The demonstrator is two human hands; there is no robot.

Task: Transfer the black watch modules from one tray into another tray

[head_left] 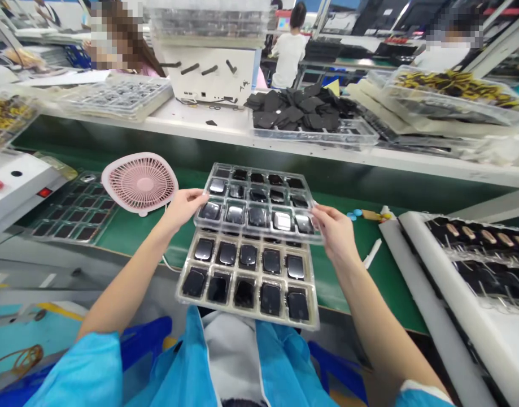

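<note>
A clear plastic tray [246, 229] is held up by its two sides, with dark glossy rounded-square parts [258, 217] lying in its pockets. My left hand [183, 206] pinches its left edge, thumb and fingers together. On the opposite edge my right hand [334, 229] grips the right side. Below and nearer to my body lies a second tray [313, 305], whose pockets hold more of the same dark parts [248, 256]. The upper tray overlaps the far rows of that lower tray. Whether the two touch I cannot tell.
A pink fan [143, 183] stands left on the green bench [339, 288], beside another filled tray [75, 209]. A white machine [20, 189] sits far left, a white rack of parts [458, 282] right. Black pads [301, 107] are heaped on the shelf [225, 121]. People are beyond.
</note>
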